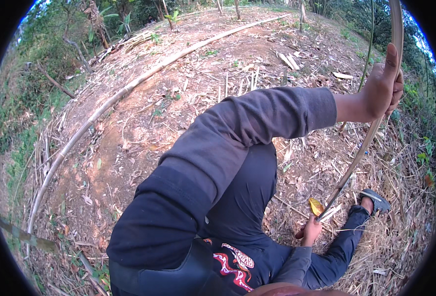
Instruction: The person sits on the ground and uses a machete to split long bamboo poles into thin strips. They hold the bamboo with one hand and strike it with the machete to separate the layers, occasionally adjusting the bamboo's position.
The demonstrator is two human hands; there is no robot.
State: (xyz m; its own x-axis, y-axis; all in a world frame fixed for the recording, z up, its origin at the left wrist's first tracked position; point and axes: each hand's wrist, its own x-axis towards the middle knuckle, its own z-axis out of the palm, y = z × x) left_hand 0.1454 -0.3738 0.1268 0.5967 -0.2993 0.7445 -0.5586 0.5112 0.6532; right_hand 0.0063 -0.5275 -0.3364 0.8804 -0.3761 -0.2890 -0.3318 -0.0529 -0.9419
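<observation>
My left arm reaches across to the right. My left hand (381,93) is closed around a long bamboo strip (398,29), with its thumb laid upward along it. From there the strip slants down toward my right leg. Low on the right, my right hand (310,231) is closed at the strip's lower end, on what looks like a knife with a narrow dark blade (332,196). The blade lies along the strip, and its handle is mostly hidden by my fingers. A yellow leaf (316,206) is beside the blade.
A long bamboo pole (144,78) lies curving across the dirt on the left. My bent leg (247,192) is under my left arm; my other leg stretches right, ending in a dark shoe (375,201). Split pieces (289,61), dry leaves and straw litter the ground.
</observation>
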